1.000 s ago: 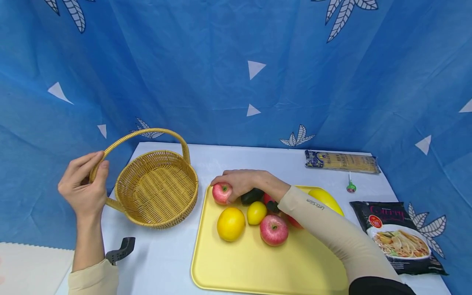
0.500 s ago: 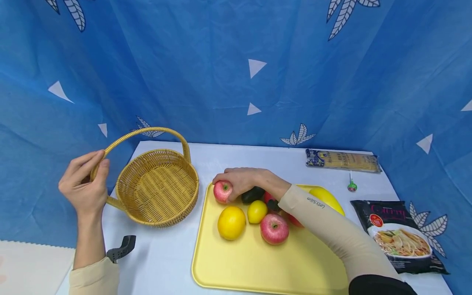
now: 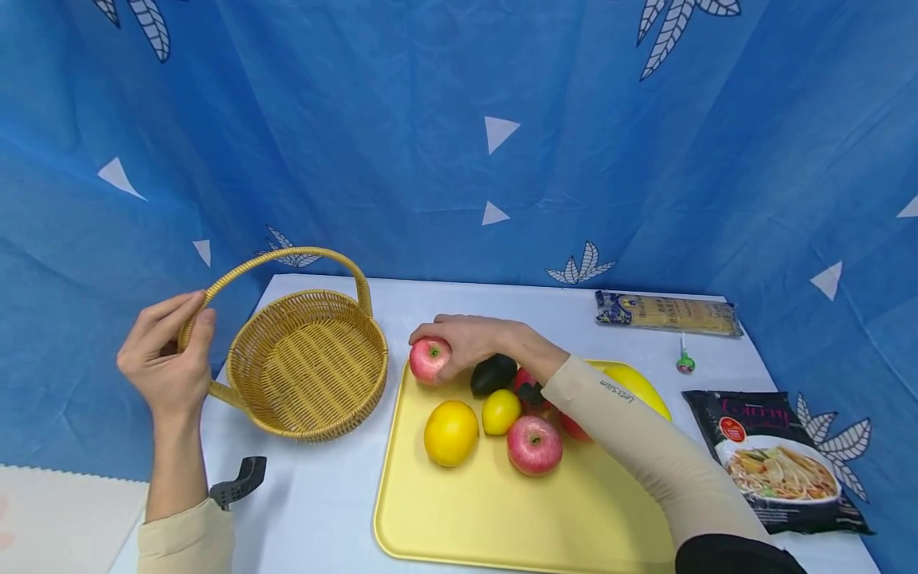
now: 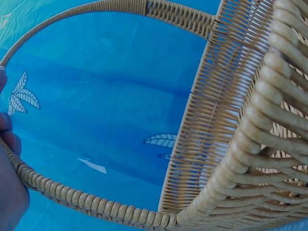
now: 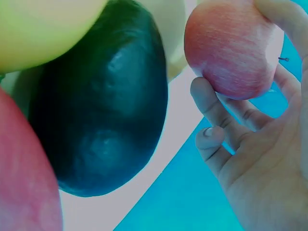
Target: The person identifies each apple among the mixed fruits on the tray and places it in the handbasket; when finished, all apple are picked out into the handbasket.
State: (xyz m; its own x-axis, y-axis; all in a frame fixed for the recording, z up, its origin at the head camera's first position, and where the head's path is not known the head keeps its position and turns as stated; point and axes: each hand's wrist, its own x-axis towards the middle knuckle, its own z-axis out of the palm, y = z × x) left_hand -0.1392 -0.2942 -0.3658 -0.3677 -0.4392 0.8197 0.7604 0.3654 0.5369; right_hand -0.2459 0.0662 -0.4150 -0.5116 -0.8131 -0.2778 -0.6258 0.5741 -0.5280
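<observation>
Head view | A person's left hand (image 3: pixel 165 351) grips the arched handle (image 3: pixel 308 252) of a wicker basket (image 3: pixel 311 367), thumb against fingers | Right hand (image 3: pixel 469 343) holds a red apple (image 3: pixel 429 363) between thumb and curved fingers at the far left corner of a yellow tray (image 3: pixel 523 518) | Dark oval fruit (image 3: pixel 493 375) and lemon (image 3: pixel 501 412) lie nearby | Basket stands left of tray

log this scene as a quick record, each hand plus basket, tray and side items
left hand: grips the basket handle
right hand: holds a red apple
tray: yellow; bears a lemon, a round orange-yellow fruit, a dark green fruit, a second apple, others partly hidden
basket: woven, left of the tray
right side, far to near: pasta packet, lollipop, curry packet
</observation>
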